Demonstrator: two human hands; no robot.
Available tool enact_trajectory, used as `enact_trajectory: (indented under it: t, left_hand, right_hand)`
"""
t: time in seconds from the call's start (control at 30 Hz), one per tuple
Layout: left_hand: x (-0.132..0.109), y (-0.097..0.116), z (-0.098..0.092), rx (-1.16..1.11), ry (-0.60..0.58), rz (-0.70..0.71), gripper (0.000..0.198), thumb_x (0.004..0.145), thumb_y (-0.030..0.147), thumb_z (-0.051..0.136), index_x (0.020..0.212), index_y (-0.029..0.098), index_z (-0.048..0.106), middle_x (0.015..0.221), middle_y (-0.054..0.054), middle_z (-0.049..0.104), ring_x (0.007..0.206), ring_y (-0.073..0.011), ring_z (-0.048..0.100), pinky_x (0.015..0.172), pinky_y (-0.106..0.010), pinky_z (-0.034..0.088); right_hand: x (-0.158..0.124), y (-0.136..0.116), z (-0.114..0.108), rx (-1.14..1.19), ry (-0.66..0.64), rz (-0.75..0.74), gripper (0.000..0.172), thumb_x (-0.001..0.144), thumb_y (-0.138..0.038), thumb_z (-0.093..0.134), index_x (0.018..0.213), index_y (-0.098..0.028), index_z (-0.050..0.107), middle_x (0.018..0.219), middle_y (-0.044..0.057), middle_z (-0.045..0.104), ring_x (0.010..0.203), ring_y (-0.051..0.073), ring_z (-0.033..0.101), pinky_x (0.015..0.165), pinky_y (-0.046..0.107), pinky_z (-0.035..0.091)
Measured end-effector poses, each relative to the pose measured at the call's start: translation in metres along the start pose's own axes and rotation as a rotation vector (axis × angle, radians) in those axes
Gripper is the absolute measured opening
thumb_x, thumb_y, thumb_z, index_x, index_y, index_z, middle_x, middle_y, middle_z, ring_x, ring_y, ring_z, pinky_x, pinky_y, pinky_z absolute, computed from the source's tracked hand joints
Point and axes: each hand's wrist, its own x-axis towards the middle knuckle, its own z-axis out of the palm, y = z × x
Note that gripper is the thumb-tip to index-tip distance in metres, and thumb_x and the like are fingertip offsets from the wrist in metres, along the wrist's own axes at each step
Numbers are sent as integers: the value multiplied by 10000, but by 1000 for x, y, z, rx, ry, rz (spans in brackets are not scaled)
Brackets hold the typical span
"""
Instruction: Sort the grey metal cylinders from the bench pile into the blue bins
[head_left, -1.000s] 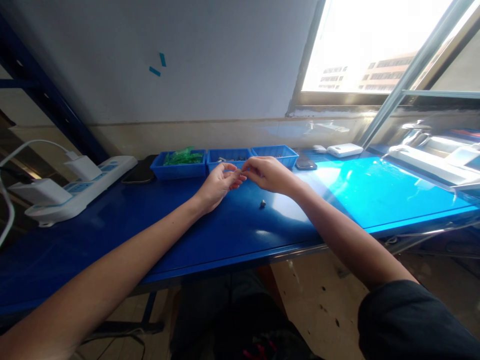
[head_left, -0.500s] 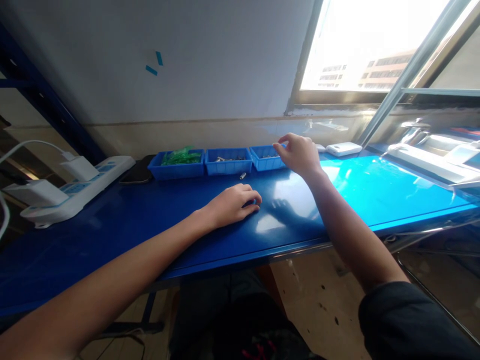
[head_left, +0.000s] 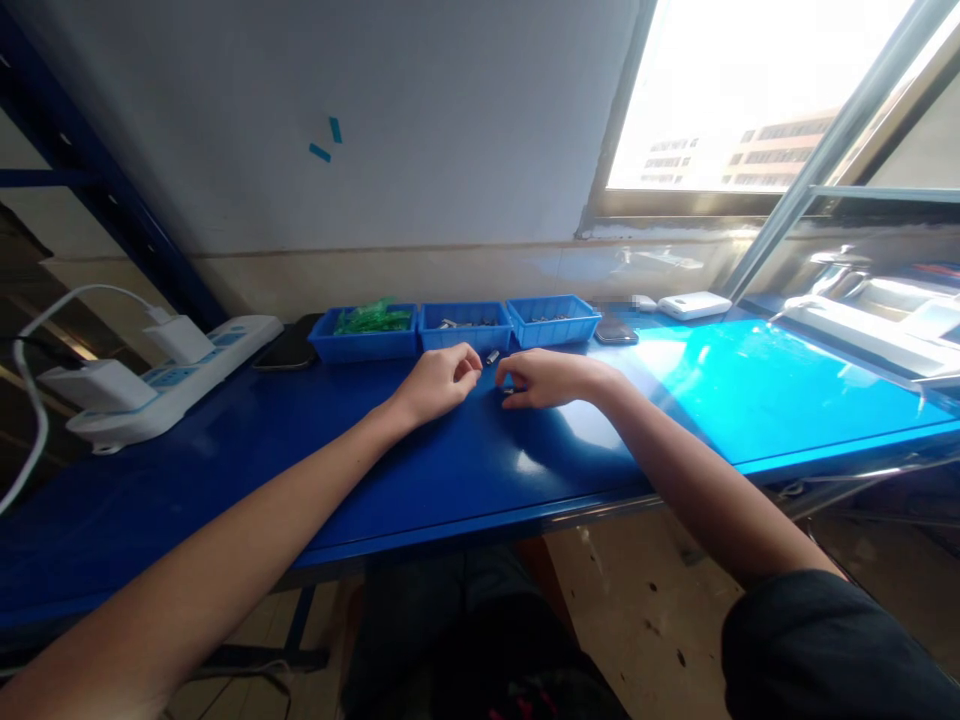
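Low over the blue table [head_left: 450, 480], my left hand [head_left: 444, 382] has its thumb and fingers curled close together in front of the middle blue bin [head_left: 466, 335]; whether it holds anything is hidden. My right hand [head_left: 541, 380] faces it, with a tiny dark metallic piece [head_left: 509, 391] between thumb and fingers. A small silver cylinder [head_left: 492, 357] lies on the table just beyond the gap between my hands. The middle bin holds small metal parts, the right blue bin [head_left: 556, 330] more small pieces, and the left blue bin [head_left: 365, 347] green plastic material [head_left: 373, 317].
A white power strip [head_left: 187, 375] with plugged adapters and cables lies at the left, beside a dark phone [head_left: 288, 345]. Behind the right bin are another phone [head_left: 616, 331] and a white box [head_left: 694, 304]. White equipment [head_left: 862, 330] stands at the far right.
My right hand has come down from the right bin to the table's middle, beside my left hand. My left hand has shifted slightly left and away from me. The view has turned slightly.
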Motion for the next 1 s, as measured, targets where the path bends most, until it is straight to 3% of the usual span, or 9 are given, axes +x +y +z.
enact_trajectory:
  t: [0.1,0.23,0.33,0.4,0.47,0.57,0.67,0.87,1.0]
  left_hand:
    - [-2,3,6,92,-80,87,154,828,228,504,903,176,629,816,-40,674,746,-175,631,700,-277,477]
    - [-5,7,9,152,-108,130,193,865,258,486,976,185,625,867,-53,676,816,-200,635,748,-304,489]
    - [-4,5,10,158,-81,102,193,874,282,497,992,187,616,872,-52,670,837,-207,635,774,-317,494]
    - [-2,4,11,181,-71,85,199,879,296,502,1002,183,611,879,-57,666,849,-214,634,796,-331,492]
    - [3,3,14,225,-58,53,226,887,323,504,1027,176,604,916,-73,668,870,-227,634,809,-345,490]
    - [14,4,20,329,-21,-15,307,895,387,500,1081,156,581,1017,-118,661,934,-261,633,822,-370,489]
    - [25,5,27,429,-30,-92,380,892,453,487,1117,157,566,1093,-148,644,954,-299,642,795,-392,496]
    - [33,4,32,455,-33,-197,286,891,414,452,959,188,612,1012,-119,675,878,-294,663,707,-356,480]
    - [30,-6,26,200,-40,-190,232,857,382,497,872,190,627,843,-64,689,792,-234,645,645,-294,435]
  right_hand:
    - [-2,-2,0,-70,-18,45,162,801,-189,588,943,-185,666,803,36,651,647,142,528,553,235,340]
    - [-3,-7,-2,-72,103,-85,195,765,-91,521,866,-175,665,758,34,654,667,147,544,596,238,352]
    - [-7,-3,-14,-20,478,-111,199,840,-180,504,969,-172,655,818,44,663,719,156,572,666,239,391]
    - [-9,10,-25,-7,794,14,254,892,-253,471,1066,-160,631,862,63,666,768,175,593,735,264,417]
    - [-10,30,-33,-38,967,238,309,907,-286,456,1132,-143,611,876,86,672,821,212,611,787,307,427]
    - [-11,60,-36,-87,805,514,406,855,-338,551,1191,-116,607,918,124,690,908,277,622,803,351,435]
    - [-13,69,-28,-43,576,537,453,856,-410,562,1201,-123,620,929,115,701,868,258,630,763,331,441]
    - [7,30,2,23,336,86,360,874,-347,578,1179,-160,626,799,34,671,716,164,587,671,253,409]
    - [22,13,19,9,347,-137,277,842,-204,612,1116,-176,643,891,43,643,772,153,579,710,243,408]
